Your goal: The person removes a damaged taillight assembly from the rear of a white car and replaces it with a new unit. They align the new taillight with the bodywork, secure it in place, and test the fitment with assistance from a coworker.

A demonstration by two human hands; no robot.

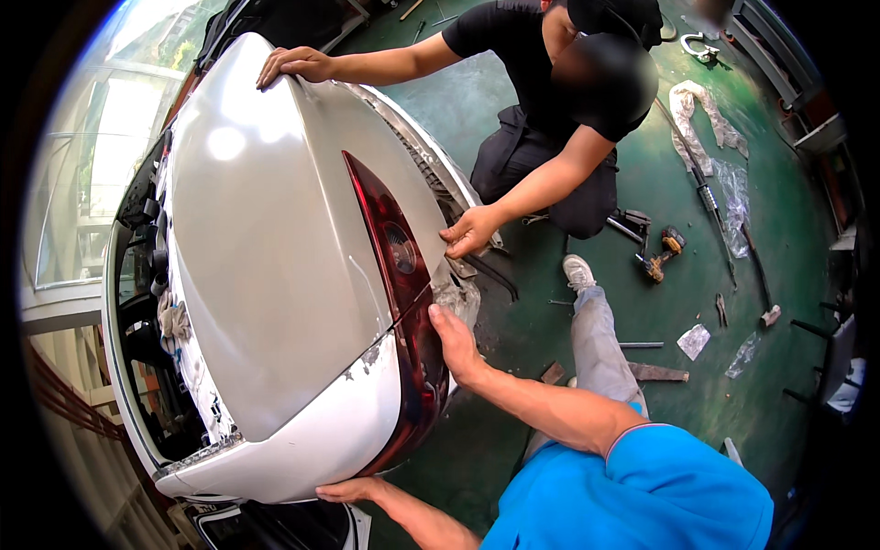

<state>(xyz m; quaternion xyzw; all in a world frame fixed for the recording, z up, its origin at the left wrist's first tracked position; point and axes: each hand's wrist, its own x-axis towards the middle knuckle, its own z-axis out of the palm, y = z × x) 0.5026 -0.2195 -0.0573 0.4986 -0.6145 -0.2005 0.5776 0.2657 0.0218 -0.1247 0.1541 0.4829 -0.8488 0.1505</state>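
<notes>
My left hand (353, 490) rests along the lower edge of the white quarter panel (312, 440), its visible fingers stretched out. Against the outer side of the dark red tail light (424, 367) lies my right hand (456, 348), one digit extended up and the others partly hidden. A seam splits this lamp from the upper red tail light (380, 234) on the grey trunk lid (257, 247). Bare scraped patches mark the panel along the lid's edge. A co-worker's one hand (295, 64) presses on the lid's far corner; their other hand (472, 231) is beside the upper lamp.
The co-worker (568, 119) in black crouches beyond the car's rear. On the green floor lie a cordless drill (662, 255), a long rod (710, 197), a hammer (768, 315), plastic scraps (694, 342) and a crumpled white cloth (701, 101). My shoe (577, 272) stands near the drill.
</notes>
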